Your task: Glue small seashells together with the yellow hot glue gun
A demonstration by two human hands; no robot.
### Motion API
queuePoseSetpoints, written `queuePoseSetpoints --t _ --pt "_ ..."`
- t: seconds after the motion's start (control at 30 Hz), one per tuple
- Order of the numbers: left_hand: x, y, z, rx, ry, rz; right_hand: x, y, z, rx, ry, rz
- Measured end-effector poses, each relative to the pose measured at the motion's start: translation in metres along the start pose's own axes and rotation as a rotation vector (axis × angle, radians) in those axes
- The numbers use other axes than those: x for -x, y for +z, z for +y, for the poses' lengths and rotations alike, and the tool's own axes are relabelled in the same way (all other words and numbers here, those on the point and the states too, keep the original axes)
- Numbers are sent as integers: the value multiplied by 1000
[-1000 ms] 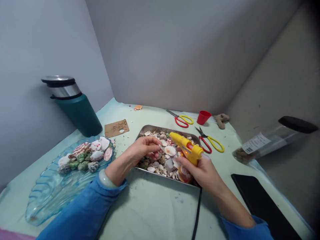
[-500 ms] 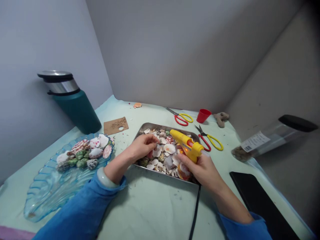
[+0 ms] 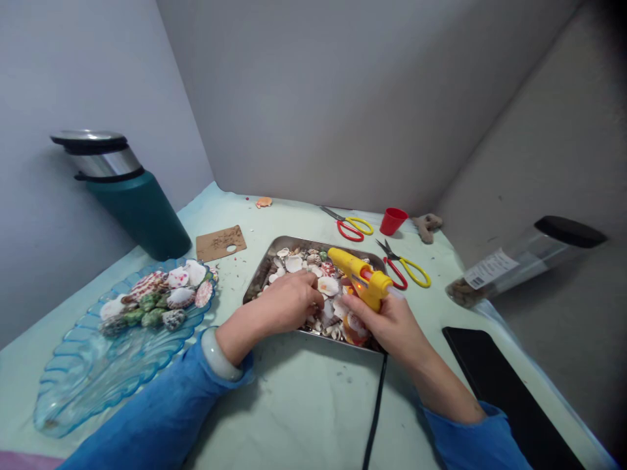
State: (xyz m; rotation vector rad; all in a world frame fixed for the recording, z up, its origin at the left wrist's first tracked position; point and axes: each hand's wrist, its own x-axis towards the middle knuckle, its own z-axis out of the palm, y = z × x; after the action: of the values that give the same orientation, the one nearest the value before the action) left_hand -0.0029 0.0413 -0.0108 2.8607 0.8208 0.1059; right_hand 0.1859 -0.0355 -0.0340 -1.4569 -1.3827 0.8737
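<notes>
On my feed, the right hand (image 3: 399, 326) grips the glue gun (image 3: 360, 274) mid-frame; I can't tell whether the left hand (image 3: 291, 300) holds anything. Loose shells (image 3: 328, 286) fill the central tray (image 3: 258, 275); others already lie on the dish (image 3: 98, 385), frame left.

Dim, soft light; stretched edges

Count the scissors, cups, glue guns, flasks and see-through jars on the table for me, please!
Pairs of scissors: 2
Red cup: 1
Yellow glue gun: 1
Teal flask: 1
See-through jar: 1
Total: 6
</notes>
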Motion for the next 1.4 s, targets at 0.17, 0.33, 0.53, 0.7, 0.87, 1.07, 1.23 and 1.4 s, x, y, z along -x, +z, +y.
queuePoseSetpoints --t 0.17,0.33,0.53,0.7,0.87,1.07,1.23,1.4 --pt "0 -3 2 -226 -139 47 -1 0 1 -20 -11 -6" --pt "-1 -3 2 -116 -16 23 -1 0 4 -17 -24 -4" --pt "-4 0 1 -110 -23 -29 -2 -1 5 32 -58 0" --pt "-5 2 5 -16 52 -4 -2 -1 2 19 -84 14" --pt "-8 1 8 9 42 -88 -1 0 3 -1 -49 21" --pt "-6 -4 10 -19 -2 -55 -1 -1 4 -26 -32 26" --pt "2 -13 5 398 -206 41 0 -1 3 -51 -19 21" --pt "5 -7 3 1136 -376 -47 -1 -1 0 -148 37 44"
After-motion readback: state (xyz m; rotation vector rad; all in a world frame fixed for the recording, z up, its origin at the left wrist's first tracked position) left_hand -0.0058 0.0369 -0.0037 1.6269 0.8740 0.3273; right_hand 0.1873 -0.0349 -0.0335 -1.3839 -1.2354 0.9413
